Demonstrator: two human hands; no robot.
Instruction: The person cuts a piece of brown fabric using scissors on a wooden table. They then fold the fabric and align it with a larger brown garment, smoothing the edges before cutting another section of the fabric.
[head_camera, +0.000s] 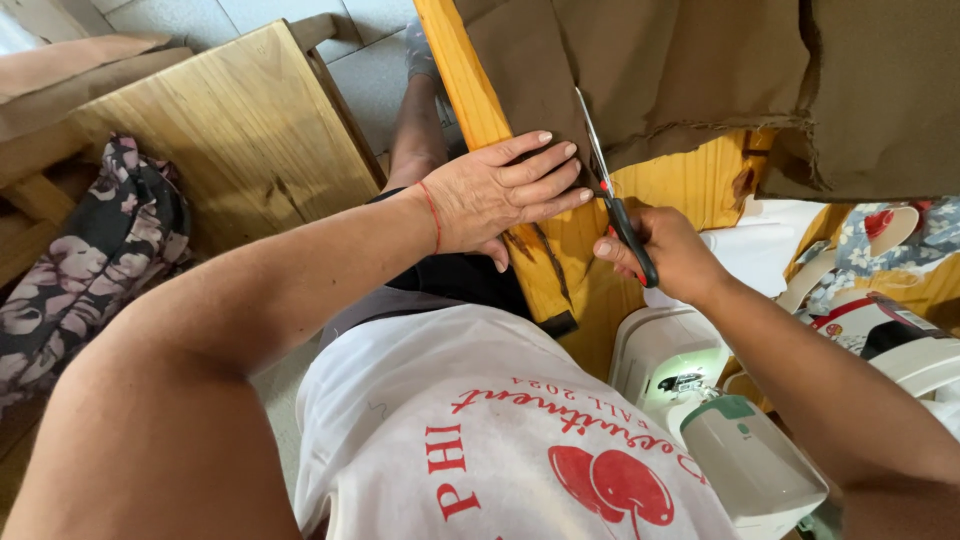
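Brown fabric (640, 70) lies spread over a yellow wooden table (690, 185). My left hand (500, 190), with a red thread at the wrist, presses flat on the fabric's near edge at the table's side. My right hand (665, 250) grips the black handles of a pair of scissors (610, 185). The blades point away from me and lie in the cloth right beside my left fingertips.
A white sewing machine (700, 400) stands at the lower right beneath my right arm. Floral cloth (870, 240) lies at the right. On the left a wooden bench (230, 130) carries a dark flowered garment (100, 250). The tiled floor (370, 70) shows between.
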